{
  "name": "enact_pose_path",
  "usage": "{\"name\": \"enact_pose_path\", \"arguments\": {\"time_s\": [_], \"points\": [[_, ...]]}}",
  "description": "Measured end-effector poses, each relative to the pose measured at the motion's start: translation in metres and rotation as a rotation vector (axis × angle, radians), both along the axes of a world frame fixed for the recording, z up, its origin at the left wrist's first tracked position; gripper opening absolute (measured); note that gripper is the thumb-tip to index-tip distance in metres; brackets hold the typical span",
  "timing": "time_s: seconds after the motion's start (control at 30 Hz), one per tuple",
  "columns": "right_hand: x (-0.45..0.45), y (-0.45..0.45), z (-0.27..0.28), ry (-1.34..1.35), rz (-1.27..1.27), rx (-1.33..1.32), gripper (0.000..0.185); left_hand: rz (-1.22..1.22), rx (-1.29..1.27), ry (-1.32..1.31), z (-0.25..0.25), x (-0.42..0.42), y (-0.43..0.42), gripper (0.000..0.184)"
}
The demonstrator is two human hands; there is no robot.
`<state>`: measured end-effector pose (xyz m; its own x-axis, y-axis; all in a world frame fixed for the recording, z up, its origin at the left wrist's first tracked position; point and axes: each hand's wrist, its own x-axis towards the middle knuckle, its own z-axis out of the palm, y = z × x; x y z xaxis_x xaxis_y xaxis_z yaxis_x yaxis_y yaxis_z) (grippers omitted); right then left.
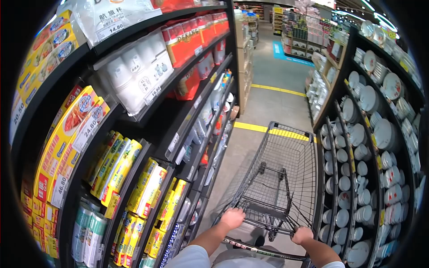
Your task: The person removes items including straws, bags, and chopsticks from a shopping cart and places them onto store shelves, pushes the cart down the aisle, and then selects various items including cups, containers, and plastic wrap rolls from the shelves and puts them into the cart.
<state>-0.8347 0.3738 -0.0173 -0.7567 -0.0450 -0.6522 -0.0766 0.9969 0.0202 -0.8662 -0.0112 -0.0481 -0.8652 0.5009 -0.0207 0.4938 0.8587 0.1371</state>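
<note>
Left hand (233, 218) and right hand (302, 235) were both curled on the shopping cart (304, 187), the left closed over its rear left edge, the right wrapped round a dark bar at its rear right; some fingertips were hidden. Far to the left of the left hand, yellow boxes (67, 147) stood on a dark shelving unit (176, 143), with green-and-white rolls (89, 232) low down beneath them. Closer to that hand, still on its left, were long yellow packages (118, 172) in slanted rows. Up and to the left of it sat a large white pack (138, 76) in clear wrap, and beyond that, red packages (183, 40).

Directly ahead of and between the two hands lay the cart's wire basket, its front end pointing away down the aisle. Its handle bar (263, 251) ran on the body side of the hands. Well ahead of them, a yellow floor stripe (250, 127) crossed the grey floor behind the front of the basket. To the right of the right hand rose a dark rack (353, 40), filled with plates and bowls (384, 134), mostly white, in stacked tiers.
</note>
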Motion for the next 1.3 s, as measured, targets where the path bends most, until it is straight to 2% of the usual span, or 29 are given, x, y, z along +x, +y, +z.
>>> {"name": "enact_pose_path", "arguments": {"time_s": [0.3, 0.4, 0.5, 0.63, 0.77, 0.93, 1.07, 1.17, 1.2, 1.3], "points": [[-0.115, -0.008, 0.022, -0.044, 0.070, 0.022, 0.046, 0.015, -0.019, 0.030, 0.004, -0.098, -0.002, 0.012], [-0.160, 0.003, 0.005, -0.028, 0.116, -0.017, 0.047, -0.001, 0.029, 0.033, -0.002, -0.139, -0.004, 0.013], [-0.211, 0.008, 0.000, -0.019, 0.124, -0.030, 0.046, 0.045, 0.059, -0.076, 0.002, -0.183, -0.002, 0.014], [-0.280, 0.009, 0.010, -0.015, 0.144, -0.038, 0.042, 0.064, -0.036, -0.089, -0.002, -0.245, 0.002, 0.015], [-0.353, 0.009, 0.011, -0.009, 0.187, -0.056, 0.043, 0.114, -0.130, -0.159, 0.016, -0.310, 0.008, 0.020], [-0.434, 0.003, 0.030, -0.004, 0.151, -0.054, 0.044, 0.137, -0.125, -0.115, 0.021, -0.388, 0.012, 0.022], [-0.494, 0.003, 0.028, -0.007, 0.149, -0.060, 0.042, 0.099, -0.089, -0.036, 0.018, -0.448, 0.008, 0.022], [-0.542, 0.006, 0.005, 0.004, 0.145, -0.067, 0.045, 0.098, -0.110, -0.058, 0.016, -0.498, 0.005, 0.022], [-0.557, 0.000, 0.019, -0.015, 0.146, -0.052, 0.043, 0.095, -0.110, -0.053, 0.012, -0.515, 0.003, 0.022], [-0.604, -0.004, 0.013, -0.007, 0.160, -0.033, 0.044, 0.057, -0.085, 0.011, 0.004, -0.568, -0.004, 0.024]]}}
